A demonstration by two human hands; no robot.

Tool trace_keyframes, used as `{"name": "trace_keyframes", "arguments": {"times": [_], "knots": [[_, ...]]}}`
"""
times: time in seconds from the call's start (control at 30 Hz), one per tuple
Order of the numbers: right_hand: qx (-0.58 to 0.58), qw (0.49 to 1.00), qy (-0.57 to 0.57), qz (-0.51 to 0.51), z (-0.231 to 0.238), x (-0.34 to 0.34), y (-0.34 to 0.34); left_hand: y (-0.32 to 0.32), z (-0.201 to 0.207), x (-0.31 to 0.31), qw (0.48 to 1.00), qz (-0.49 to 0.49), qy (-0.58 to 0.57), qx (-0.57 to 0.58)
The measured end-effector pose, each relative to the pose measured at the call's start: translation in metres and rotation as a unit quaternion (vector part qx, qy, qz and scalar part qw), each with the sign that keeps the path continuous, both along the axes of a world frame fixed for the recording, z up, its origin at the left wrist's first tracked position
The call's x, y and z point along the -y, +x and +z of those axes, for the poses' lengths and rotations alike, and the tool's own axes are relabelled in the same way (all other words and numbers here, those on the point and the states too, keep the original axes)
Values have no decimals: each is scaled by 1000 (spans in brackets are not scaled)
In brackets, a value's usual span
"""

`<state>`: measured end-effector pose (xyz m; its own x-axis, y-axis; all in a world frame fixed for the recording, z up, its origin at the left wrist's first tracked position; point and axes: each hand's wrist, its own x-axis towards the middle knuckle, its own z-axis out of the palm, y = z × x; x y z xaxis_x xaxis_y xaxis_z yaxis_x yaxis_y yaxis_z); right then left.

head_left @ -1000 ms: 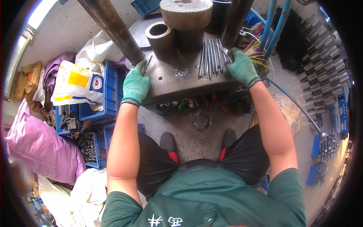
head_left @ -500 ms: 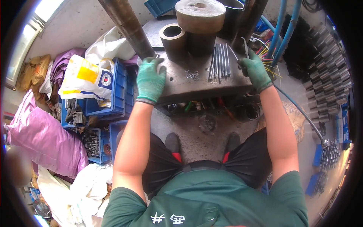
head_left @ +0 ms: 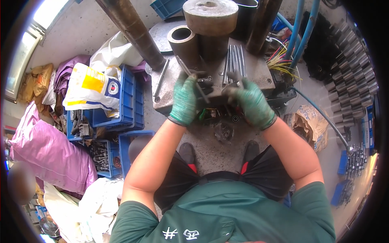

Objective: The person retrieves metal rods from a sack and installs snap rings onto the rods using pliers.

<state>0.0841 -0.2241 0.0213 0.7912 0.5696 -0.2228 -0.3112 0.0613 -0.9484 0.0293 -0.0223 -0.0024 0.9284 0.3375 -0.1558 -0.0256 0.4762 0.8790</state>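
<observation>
My left hand, in a green glove with darkened fingertips, is closed around a thin metal rod that slants across the front of the metal table. My right hand, gloved alike, hovers at the table's front edge with fingers curled together; what they hold, if anything, is blurred. Just beyond it lies a row of metal rods. Another single rod rests at the table's left side. Small metal rings lie between my hands, partly hidden by the left fingers.
A hollow metal cylinder and a thick round block stand at the back, between two steel columns. Blue crates and a pink sack are at left. Cables and a blue hose run at right.
Both hands have come inward to the table's front middle. A rod is now in my left hand, and a single rod lies at the left. The right hand has left the right column.
</observation>
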Motion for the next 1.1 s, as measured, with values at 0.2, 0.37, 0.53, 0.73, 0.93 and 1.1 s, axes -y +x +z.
{"name": "trace_keyframes", "arguments": {"times": [0.2, 0.37, 0.53, 0.73, 0.93, 1.1], "knots": [[-94, 984, 111, -108, -1, 16, 31, 10, -23, -44, 894, 29, 445, -47], [-98, 981, 101, -132, 6, 20, 33, 7, -25, -30, 712, -24, 700, -61], [-105, 982, 98, -121, 9, 22, 32, -7, -14, -20, 644, -70, 760, -49], [-127, 976, 139, -112, 16, 23, 31, -18, -34, -23, 614, -62, 786, 25], [153, 988, -6, 8, 1, 38, 38, -19, -39, -14, 631, -36, 772, 66], [289, 950, -114, 3, 3, 25, 22, -11, -24, -17, 956, -11, 292, -27]]}}
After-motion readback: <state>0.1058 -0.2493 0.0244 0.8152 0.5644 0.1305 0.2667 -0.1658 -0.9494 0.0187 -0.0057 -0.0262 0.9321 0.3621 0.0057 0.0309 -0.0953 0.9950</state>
